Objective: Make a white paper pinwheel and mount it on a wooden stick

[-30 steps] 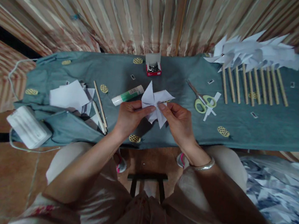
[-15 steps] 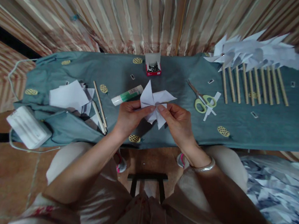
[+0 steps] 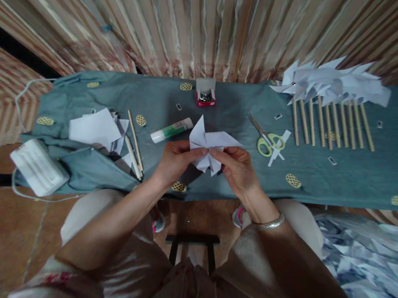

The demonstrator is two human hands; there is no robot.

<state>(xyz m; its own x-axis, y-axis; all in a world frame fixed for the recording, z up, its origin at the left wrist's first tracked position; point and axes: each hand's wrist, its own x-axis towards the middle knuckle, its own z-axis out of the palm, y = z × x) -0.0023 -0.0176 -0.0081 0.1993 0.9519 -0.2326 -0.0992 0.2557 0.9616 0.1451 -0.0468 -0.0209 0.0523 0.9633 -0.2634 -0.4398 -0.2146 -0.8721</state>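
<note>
A white folded paper pinwheel point(image 3: 210, 144) is held over the near edge of a teal cloth-covered table point(image 3: 346, 173). My left hand point(image 3: 176, 160) pinches its centre from the left with thumb and fingers closed. My right hand point(image 3: 237, 166) pinches the same centre from the right. A green-and-white glue stick point(image 3: 171, 129) lies just left of the pinwheel. Beyond it stands a small red box of pins point(image 3: 206, 97).
Green-handled scissors point(image 3: 267, 139) and a paper strip lie to the right. Several finished pinwheels on wooden sticks point(image 3: 331, 103) lie at the far right. Loose white paper point(image 3: 96, 128) and thin sticks point(image 3: 134, 143) are at the left, with a white box point(image 3: 37, 168) at the table's corner.
Both hands and the pinwheel sit slightly lower and nearer to me in the picture, and the paper has turned a little. The camera has tilted, shifting the table downward.
</note>
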